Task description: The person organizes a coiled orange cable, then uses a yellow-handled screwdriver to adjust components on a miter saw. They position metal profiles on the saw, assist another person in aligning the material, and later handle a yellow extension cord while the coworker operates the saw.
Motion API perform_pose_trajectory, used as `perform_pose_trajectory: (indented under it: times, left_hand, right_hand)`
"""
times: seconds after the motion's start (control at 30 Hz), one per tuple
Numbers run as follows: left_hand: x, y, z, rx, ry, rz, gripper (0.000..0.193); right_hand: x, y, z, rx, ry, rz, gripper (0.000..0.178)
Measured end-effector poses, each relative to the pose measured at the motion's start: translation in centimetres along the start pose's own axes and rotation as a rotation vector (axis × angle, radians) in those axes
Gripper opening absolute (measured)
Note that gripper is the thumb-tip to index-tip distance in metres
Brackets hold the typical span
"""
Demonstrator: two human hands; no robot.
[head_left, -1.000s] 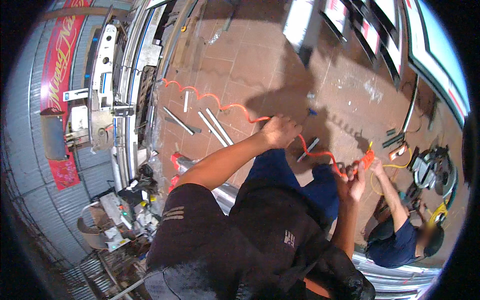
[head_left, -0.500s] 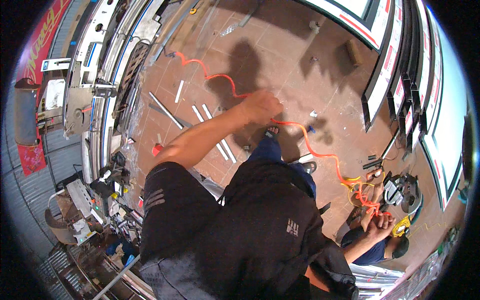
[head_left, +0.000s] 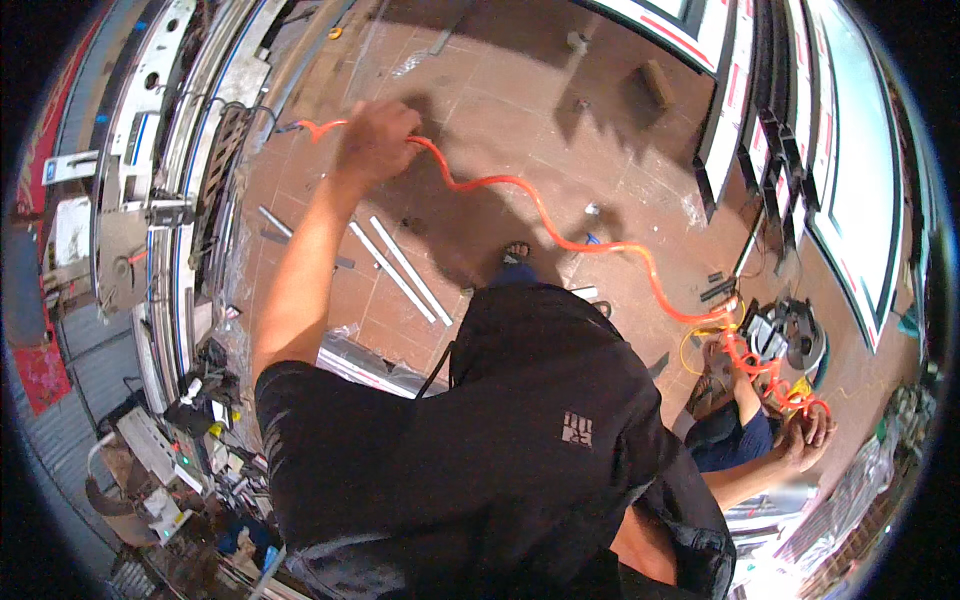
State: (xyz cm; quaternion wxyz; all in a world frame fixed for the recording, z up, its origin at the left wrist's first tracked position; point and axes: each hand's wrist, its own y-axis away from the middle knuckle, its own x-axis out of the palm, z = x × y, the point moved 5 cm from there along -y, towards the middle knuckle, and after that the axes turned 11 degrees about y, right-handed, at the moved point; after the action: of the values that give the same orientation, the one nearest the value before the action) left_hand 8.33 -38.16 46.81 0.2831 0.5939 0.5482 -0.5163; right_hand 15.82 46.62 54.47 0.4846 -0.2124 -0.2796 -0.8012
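Orange hose [head_left: 600, 247] nr pale strips [head_left: 411, 271]

Hose [head_left: 510, 181]: I see bright orange along all its curls.
Shirt [head_left: 480, 390]: black on my screen, with a small pale grey print.
Floor [head_left: 480, 115]: reddish-brown, squared off by paler joint lines.
Strips [head_left: 411, 271]: whitish silver, plain as far as I can make out.
Frames [head_left: 720, 130]: black edges, white faces, red marks.
Panel [head_left: 858, 180]: I get a pale bluish white, dark-bordered.
Co-worker's sleeve [head_left: 742, 445]: navy.
Wall [head_left: 90, 345]: grey, ribbed.
Banner [head_left: 42, 380]: red, its lower-end pattern too blurred for me.
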Motion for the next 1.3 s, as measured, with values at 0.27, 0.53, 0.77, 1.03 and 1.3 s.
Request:
perform_pose_trajectory:
  times: [0.27,0.53,0.77,1.03,1.3]
  left_hand:
    - [-2.9,-2.2,-4.2,0.082,0.170,-0.089,0.028]
    - [-5.9,-3.6,-11.4,0.298,-0.088,-0.232,0.033]
    - [-4.0,-2.2,-18.6,0.369,0.192,-0.319,0.046]
    - [-7.1,-4.2,-20.9,0.281,-0.090,-0.530,0.054]
    - [-6.8,-4.6,-24.6,0.364,0.548,-0.439,0.048]
  right_hand:
    - [-4.3,-2.1,10.6,-0.340,0.529,-0.261,0.024]
    - [1.4,1.6,14.7,-0.522,-0.157,0.169,0.024]
    - [12.5,6.2,9.4,-0.589,-0.221,0.413,0.026]
    - [18.3,11.5,6.7,-0.262,-0.162,0.560,0.069]
    - [18.9,13.0,6.2,-0.194,-0.311,0.403,0.075]
